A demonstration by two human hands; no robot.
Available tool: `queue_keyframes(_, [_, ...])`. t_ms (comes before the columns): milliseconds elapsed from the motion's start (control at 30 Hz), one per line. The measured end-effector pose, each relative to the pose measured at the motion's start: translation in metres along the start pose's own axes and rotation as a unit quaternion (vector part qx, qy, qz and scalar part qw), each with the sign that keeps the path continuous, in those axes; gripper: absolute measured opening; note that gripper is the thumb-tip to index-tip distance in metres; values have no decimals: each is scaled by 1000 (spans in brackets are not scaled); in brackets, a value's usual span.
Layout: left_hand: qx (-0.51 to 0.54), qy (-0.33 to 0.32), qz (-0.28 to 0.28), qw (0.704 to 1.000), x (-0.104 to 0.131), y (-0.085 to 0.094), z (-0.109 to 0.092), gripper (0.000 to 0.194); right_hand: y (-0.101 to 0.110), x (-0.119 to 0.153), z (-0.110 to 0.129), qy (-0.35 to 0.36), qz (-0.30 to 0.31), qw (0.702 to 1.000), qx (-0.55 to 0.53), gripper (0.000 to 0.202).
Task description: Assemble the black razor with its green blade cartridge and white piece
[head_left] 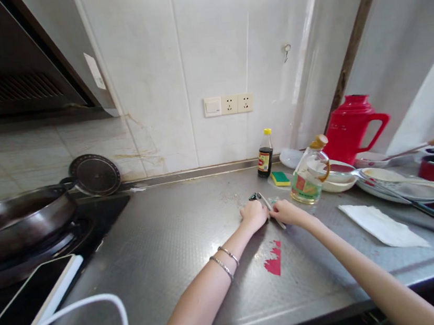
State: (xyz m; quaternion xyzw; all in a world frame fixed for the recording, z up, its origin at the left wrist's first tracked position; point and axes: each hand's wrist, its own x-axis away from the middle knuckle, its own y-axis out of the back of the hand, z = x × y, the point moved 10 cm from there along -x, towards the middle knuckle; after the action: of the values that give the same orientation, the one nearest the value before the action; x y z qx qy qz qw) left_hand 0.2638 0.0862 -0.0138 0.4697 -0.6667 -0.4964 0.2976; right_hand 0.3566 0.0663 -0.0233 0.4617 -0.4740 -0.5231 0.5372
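Observation:
My left hand (254, 215) and my right hand (286, 212) are close together over the metal counter (165, 253), fingers closed. Between them is a thin, pale curved strip (265, 201), its lower end showing under my right hand. A small dark piece (253, 197) shows just beyond my left hand. What my left fingers grip is hidden; my right fingers are pressed on the strip. Nearer to me, a ragged red scrap (275, 258) lies flat on the counter. Two bracelets (224, 264) circle my left wrist.
Behind my hands stand a soy sauce bottle (264, 155), a green and yellow sponge (280, 178) and an oil jug (306, 178). At right are bowls, a plate, a white cloth (383, 224) and a red thermos (349, 128). A pan (22, 218) and phone (39, 295) are left.

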Motion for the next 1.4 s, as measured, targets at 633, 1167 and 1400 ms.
queue_keyframes(633, [-32,62,-114,991,24,81,122,28,37,-3,17,8,-60,998,-12,38])
queue_keyframes(1167, [-135,163,-119,970,68,101,253,29,-5,-47,159,175,-79,980,-49,45])
queue_keyframes(1400, [-143,138,-123,972,68,99,246,25,-19,-46,155,143,-105,984,-25,45])
